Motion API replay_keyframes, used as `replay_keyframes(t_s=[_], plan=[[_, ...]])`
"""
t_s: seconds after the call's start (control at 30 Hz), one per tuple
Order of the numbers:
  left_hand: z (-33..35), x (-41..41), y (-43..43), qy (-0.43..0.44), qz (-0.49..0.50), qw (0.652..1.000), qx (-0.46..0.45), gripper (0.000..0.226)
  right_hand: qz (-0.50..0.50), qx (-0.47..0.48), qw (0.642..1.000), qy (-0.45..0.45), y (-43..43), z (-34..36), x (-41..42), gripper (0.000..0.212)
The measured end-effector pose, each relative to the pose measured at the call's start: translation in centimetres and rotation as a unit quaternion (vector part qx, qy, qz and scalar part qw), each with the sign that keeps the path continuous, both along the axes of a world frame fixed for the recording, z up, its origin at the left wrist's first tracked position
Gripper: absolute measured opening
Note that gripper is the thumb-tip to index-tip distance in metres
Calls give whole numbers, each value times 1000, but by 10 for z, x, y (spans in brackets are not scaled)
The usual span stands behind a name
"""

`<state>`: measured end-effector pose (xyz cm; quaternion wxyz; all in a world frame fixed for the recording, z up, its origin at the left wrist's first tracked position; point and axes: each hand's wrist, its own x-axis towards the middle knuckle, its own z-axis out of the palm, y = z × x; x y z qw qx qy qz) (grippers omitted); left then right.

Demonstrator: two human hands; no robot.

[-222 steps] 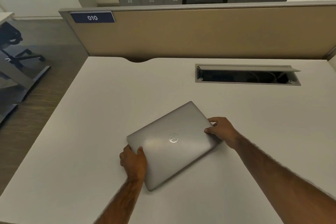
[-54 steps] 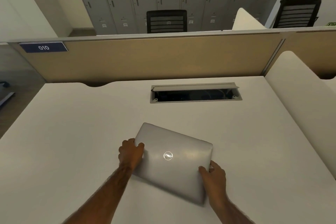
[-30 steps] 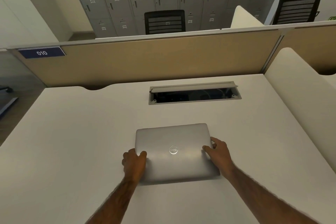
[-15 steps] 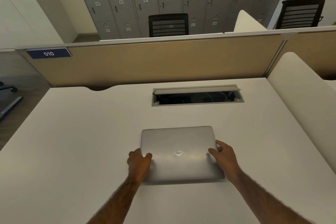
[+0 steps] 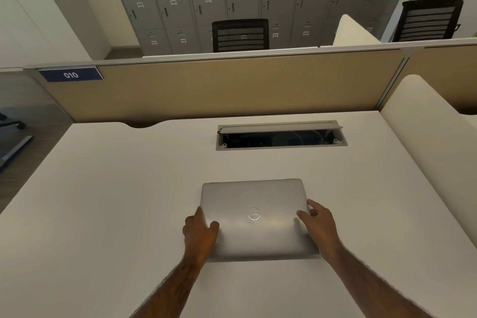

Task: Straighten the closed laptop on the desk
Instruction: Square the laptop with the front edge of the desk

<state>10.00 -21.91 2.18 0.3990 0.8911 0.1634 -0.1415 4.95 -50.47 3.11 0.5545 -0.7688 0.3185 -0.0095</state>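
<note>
A closed silver laptop (image 5: 254, 199) with a round logo on its lid lies flat on the white desk (image 5: 116, 201), its edges parallel to the desk's back edge. My left hand (image 5: 200, 233) grips its left side near the front corner, thumb on the lid. At the laptop's right side, my right hand (image 5: 318, 224) holds the edge with its fingers over the lid. Both front corners are partly hidden by my hands.
An open cable tray (image 5: 281, 137) is set into the desk behind the laptop. A tan divider panel (image 5: 219, 88) with a blue "010" sign (image 5: 70, 74) closes the back. A cream side panel (image 5: 433, 142) stands at the right. Black chairs and grey lockers lie beyond.
The laptop has been turned from skewed to square with the desk over the last seconds. In the last half second it and both hands have stayed nearly still.
</note>
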Motion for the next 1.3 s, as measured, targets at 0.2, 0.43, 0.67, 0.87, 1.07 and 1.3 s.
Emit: replay_keyframes(t_s=[0.2, 0.43, 0.67, 0.87, 1.07, 1.3], plan=[[-11, -18, -5, -58, -46, 997, 39, 67, 32, -71, 997, 15, 1, -14, -8, 37], [-23, -23, -12, -168, -188, 960, 126, 65, 94, -327, 938, 60, 26, -28, -12, 52], [-39, -20, -17, -183, -260, 928, 193, 79, 206, -437, 875, 42, 56, -38, -6, 74], [-50, -22, -19, -204, -252, 920, 219, 82, 272, -447, 849, 68, 78, -46, 3, 82], [-54, -22, -21, -218, -247, 914, 236, 83, 271, -457, 845, 66, 82, -54, 5, 84], [-52, -19, -22, -192, -279, 899, 277, 78, 269, -470, 839, 59, 83, -58, 7, 80]])
